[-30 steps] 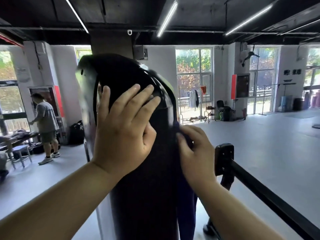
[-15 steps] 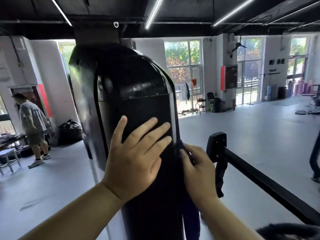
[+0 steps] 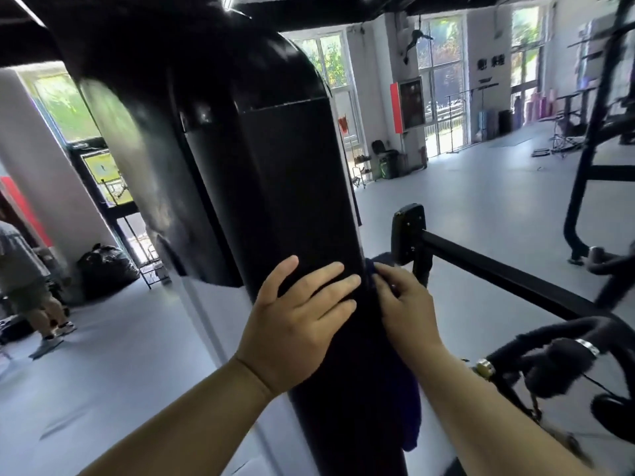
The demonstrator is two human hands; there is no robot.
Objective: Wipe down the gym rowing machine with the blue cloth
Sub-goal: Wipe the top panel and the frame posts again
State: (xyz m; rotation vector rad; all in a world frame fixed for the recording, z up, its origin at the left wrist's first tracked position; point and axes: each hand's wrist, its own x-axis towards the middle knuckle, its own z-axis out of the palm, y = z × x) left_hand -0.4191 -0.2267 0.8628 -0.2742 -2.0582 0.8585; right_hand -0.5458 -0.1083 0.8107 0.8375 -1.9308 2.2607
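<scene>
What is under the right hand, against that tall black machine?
A dark blue cloth, pinched by the right hand against the edge of the black housing. Its tail hangs below the wrist; the part beneath the palm is hidden.

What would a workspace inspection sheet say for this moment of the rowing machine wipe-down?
surface: black upright housing, glossy, blurred towards the top.
job's things: blue cloth hangs along the housing's right edge.
clutter: black bin bag on the floor at left; foam-gripped handle at lower right.
hands: left hand lies flat on the housing; right hand holds the cloth at the edge.
cables: nothing seen.
surroundings: grey floor, tall windows, black rail, a person standing at left.
</scene>
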